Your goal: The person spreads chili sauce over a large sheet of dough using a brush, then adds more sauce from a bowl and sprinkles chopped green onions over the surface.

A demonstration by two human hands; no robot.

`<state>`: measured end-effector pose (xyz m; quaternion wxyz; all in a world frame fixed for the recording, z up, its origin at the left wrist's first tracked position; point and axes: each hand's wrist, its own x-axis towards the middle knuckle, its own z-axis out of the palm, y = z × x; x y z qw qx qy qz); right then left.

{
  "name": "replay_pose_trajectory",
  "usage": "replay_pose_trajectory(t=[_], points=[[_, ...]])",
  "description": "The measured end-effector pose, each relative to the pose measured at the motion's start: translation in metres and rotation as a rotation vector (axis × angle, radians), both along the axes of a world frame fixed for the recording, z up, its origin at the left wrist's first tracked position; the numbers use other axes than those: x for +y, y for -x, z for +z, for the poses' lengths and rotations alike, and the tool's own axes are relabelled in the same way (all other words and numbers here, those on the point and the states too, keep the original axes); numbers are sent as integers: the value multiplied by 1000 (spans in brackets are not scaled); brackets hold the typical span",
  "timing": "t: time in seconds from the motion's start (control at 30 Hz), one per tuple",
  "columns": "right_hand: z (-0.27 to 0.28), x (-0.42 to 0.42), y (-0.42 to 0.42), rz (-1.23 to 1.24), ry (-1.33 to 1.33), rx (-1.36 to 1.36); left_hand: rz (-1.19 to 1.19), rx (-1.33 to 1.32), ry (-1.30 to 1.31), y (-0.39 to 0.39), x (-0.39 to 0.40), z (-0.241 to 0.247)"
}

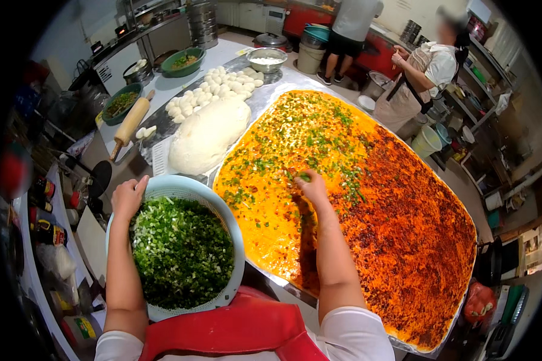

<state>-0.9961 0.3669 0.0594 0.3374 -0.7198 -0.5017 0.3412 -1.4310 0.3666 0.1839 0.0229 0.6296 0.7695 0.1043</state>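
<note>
My left hand grips the rim of a light blue plastic colander, held against my red apron. Chopped green onions fill much of it. Over a large sheet of rolled-out dough, my right hand holds a pinch of chopped green onion between its fingertips. The sheet's left part has a yellow-orange coating with scattered green bits; a dark red, flaky spread covers the right part. A shadow of my right arm falls on the dough.
A big dough mound and several small dough balls lie beyond the colander. Left of them are a wooden rolling pin and green bowls of filling. A person in an apron stands across the table; another person stands farther back.
</note>
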Motion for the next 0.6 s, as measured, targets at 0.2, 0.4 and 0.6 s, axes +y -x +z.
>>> replay_pose_trajectory(t=[0.2, 0.4, 0.6], points=[[-15, 22, 54, 219, 83, -55, 88, 12, -27, 42, -19, -7], [-21, -1, 127, 423, -156, -171, 138, -10, -7, 65, -27, -15], [-43, -53, 167, 626, -457, -489, 73, -12, -3, 64, -16, -13]])
